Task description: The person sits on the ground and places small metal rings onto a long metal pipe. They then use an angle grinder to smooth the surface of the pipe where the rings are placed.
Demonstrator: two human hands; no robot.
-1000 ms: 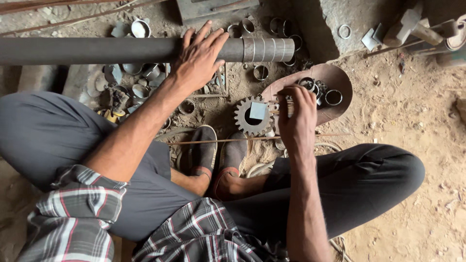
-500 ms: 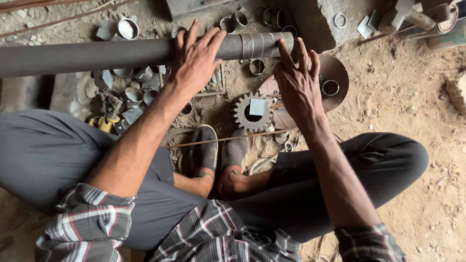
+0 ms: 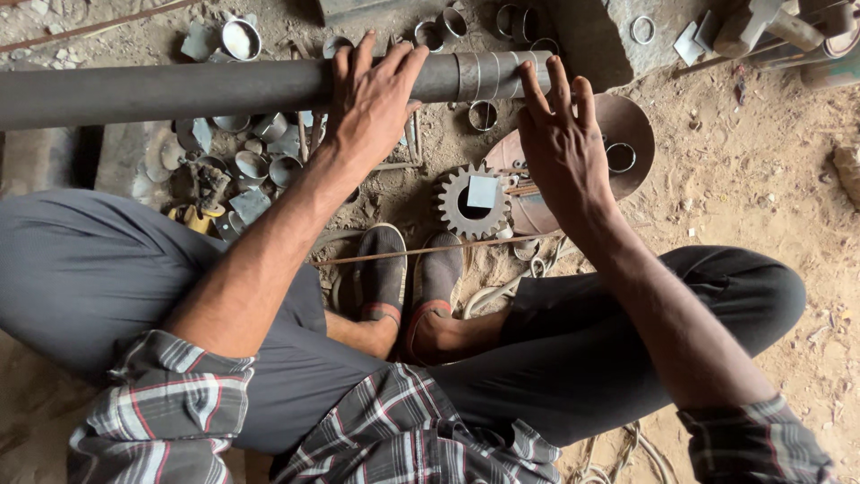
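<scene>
The person wears a grey-and-red plaid shirt (image 3: pixel 394 430) with rolled sleeves, dark grey trousers (image 3: pixel 90 278) and 2 grey slip-on shoes (image 3: pixel 385 273).

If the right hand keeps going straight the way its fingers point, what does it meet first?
Most likely the metal bands wrapped around the end of the long grey pipe: the right hand points up-frame with its fingertips at that end. Whether they already touch is unclear.

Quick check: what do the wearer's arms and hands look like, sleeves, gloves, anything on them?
Both hands are bare: no gloves, rings or watch visible on the left hand or right hand. Forearms are uncovered. Sleeves are plaid in grey, white and red, pushed up near the elbows.
</scene>
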